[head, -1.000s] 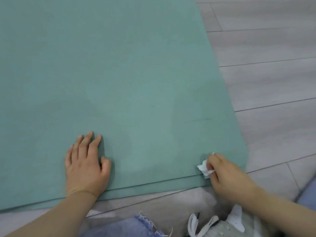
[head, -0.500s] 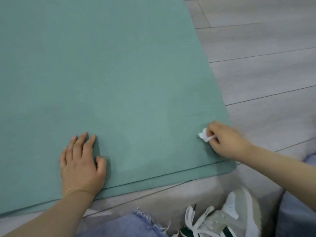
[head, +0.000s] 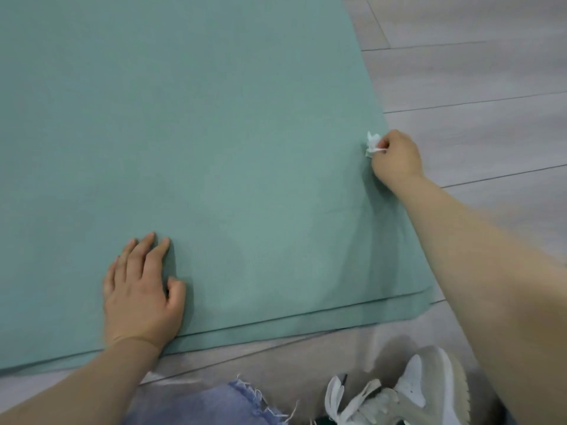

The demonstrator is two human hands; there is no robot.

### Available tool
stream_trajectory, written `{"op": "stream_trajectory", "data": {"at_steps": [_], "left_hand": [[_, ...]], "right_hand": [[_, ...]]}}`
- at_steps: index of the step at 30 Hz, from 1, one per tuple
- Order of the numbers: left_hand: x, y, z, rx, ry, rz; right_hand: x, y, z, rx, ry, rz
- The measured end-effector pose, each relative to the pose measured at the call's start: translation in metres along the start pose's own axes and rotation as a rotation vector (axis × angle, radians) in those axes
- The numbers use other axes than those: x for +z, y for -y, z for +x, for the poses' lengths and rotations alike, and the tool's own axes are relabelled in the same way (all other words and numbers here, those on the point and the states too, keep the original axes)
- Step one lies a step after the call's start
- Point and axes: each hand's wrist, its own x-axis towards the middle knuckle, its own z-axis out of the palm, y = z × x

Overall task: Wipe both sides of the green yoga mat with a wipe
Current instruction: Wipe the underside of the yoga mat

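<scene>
I see the green yoga mat (head: 214, 133) spread flat on the floor, filling most of my view from the left side to past the middle. It is a muted teal green with a fine, even texture. At its near end two layers show, the upper edge lying a little back from the lower one, both running in a slight diagonal. Its right edge slants away toward the top. The wipe (head: 372, 144) is a small white crumpled wad, sitting on the mat right at that right edge, well up from the near corner
</scene>
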Motion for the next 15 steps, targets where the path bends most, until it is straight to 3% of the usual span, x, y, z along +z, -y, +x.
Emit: {"op": "stream_trajectory", "data": {"at_steps": [4, 7, 10, 12, 15], "left_hand": [[0.0, 0.0, 0.001, -0.002, 0.008, 0.002], [0.0, -0.001, 0.0, 0.002, 0.003, -0.006], [-0.001, 0.0, 0.001, -0.001, -0.011, -0.026], [0.0, 0.0, 0.001, 0.003, -0.013, -0.03], [0.0, 0.0, 0.0, 0.003, -0.011, -0.023]], "right_hand": [[-0.013, -0.035, -0.086, -0.19, 0.103, -0.054], [-0.044, -0.08, -0.175, -0.259, 0.305, -0.136], [-0.059, -0.095, -0.204, -0.31, 0.467, -0.179], [-0.054, -0.086, -0.175, -0.405, 0.464, -0.196], [-0.032, -0.062, -0.086, -0.343, 0.248, -0.156]]}}
